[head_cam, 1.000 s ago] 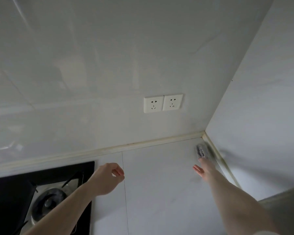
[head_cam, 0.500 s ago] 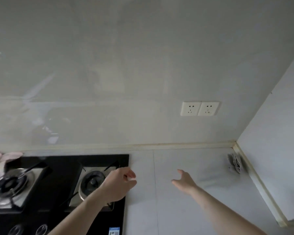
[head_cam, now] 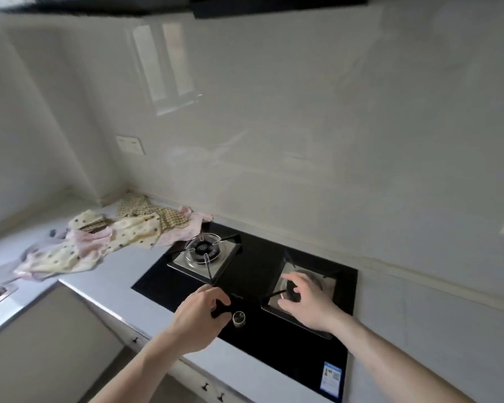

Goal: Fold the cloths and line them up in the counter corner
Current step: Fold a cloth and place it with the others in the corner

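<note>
Both hands (head_cam: 197, 317) (head_cam: 304, 301) empty, fingers loosely curled; we reach left, lift one cloth (head_cam: 134, 231) off the pile, not a bunch

Cloths (head_cam: 105, 242) lie on the counter (head_cam: 122, 274), left of the stove (head_cam: 253, 289).

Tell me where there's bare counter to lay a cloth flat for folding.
The pale grey countertop is bare between the heap of dotted, checked and pink cloths and the black glass gas hob, down to the front edge. A second bare patch lies right of the hob. The left corner is crowded with cloths; both hands hover over the hob.
</note>
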The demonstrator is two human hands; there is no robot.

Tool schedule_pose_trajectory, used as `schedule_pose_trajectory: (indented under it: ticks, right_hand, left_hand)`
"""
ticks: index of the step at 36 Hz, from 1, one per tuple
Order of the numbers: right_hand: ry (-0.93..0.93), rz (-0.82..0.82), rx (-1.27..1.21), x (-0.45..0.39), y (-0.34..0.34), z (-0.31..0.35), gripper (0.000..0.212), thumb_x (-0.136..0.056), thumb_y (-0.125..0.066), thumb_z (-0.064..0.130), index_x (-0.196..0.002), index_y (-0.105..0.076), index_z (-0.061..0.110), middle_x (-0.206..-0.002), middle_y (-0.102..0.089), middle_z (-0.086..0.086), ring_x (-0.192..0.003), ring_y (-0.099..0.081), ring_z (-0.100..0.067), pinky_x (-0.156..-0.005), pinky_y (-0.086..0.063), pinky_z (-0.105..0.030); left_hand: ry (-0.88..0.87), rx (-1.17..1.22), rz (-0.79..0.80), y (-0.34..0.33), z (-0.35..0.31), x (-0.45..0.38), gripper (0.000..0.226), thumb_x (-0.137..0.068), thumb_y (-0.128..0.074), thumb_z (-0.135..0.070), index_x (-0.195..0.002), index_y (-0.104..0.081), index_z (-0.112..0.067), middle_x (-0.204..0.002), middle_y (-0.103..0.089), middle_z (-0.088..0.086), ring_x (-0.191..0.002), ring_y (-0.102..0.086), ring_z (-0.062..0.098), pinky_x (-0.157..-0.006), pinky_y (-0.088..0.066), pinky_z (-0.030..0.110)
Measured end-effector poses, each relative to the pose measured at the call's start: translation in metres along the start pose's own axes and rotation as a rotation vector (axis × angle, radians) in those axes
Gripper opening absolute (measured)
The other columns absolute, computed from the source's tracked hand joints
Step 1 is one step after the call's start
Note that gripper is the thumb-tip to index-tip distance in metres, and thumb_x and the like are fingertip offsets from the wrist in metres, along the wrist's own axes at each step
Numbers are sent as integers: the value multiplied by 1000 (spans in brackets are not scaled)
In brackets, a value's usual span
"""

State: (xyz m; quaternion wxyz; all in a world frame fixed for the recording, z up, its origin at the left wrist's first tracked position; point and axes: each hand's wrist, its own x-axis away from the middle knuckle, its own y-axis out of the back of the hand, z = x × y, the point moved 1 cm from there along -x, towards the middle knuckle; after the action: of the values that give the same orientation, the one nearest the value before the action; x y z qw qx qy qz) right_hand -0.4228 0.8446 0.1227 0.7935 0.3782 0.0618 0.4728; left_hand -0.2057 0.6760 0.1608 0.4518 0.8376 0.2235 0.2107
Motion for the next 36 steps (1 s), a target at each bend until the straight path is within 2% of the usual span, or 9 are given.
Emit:
schedule_pose_trajectory:
  ticks: [2,6,10,14,20,24,31,36]
  right_hand:
    - [47,25,22,-3,-24,34,65,-92,-64,42,-151,-38,33,-161,-22,12,-144,-35,-10,-119,-31,-32]
    - [123,64,59,-9,-72,95,65,-94,-63,40,-152,-36,32,-163,-19,11,-143,-36,-11,-117,-33,-33]
    - [164,97,60,-12,-111,138,66,-92,-64,43,-151,-36,33,-162,-19,13,-142,-37,-11,-117,-35,-33]
    - [211,154,71,-21,-141,176,65,-93,-64,42,-151,-35,35,-160,-19,17,-144,-33,-7,-116,-33,-28]
    - [252,227,73,-59,-171,220,65,-93,-63,42,-151,-33,39,-158,-19,24,-145,-29,-5,-119,-33,-35]
    - [288,260,71,-100,-196,249,64,-92,-64,42,-149,-35,40,-158,-21,21,-146,-27,-7,-120,-32,-39]
    - [331,328,98,-165,-238,302,64,-93,-64,40,-151,-38,31,-156,-26,18,-140,-35,-6,-117,-35,-33]
    - [347,367,86,-224,-269,345,63,-92,-64,39,-149,-39,31,-152,-29,19,-140,-35,-5,-118,-35,-35]
  left_hand:
    - [24,23,-21,20,32,18,13,-92,-66,-39,-101,-59,-44,-113,-52,-21,-105,-54,1,-89,-48,24]
    - [82,3,-64,57,93,51,15,-95,-64,-40,-110,-61,-40,-118,-51,-22,-108,-53,0,-85,-41,18]
    - [147,19,-96,81,142,76,15,-93,-64,-40,-108,-61,-42,-117,-52,-21,-108,-54,1,-92,-46,25]
    - [190,51,-121,101,182,87,15,-93,-65,-41,-107,-61,-43,-117,-52,-21,-106,-55,-1,-87,-44,21]
    - [263,86,-169,125,238,83,16,-92,-65,-43,-107,-61,-44,-115,-52,-21,-100,-55,-3,-83,-42,18]
    - [320,96,-199,143,278,76,16,-90,-66,-40,-105,-60,-45,-111,-51,-23,-100,-54,-1,-82,-41,19]
    - [412,82,-258,188,345,58,16,-90,-70,-41,-101,-59,-46,-113,-53,-20,-102,-57,2,-85,-43,20]
    - [470,113,-254,209,404,24,15,-89,-71,-41,-102,-62,-44,-113,-54,-17,-101,-57,2,-87,-46,22]
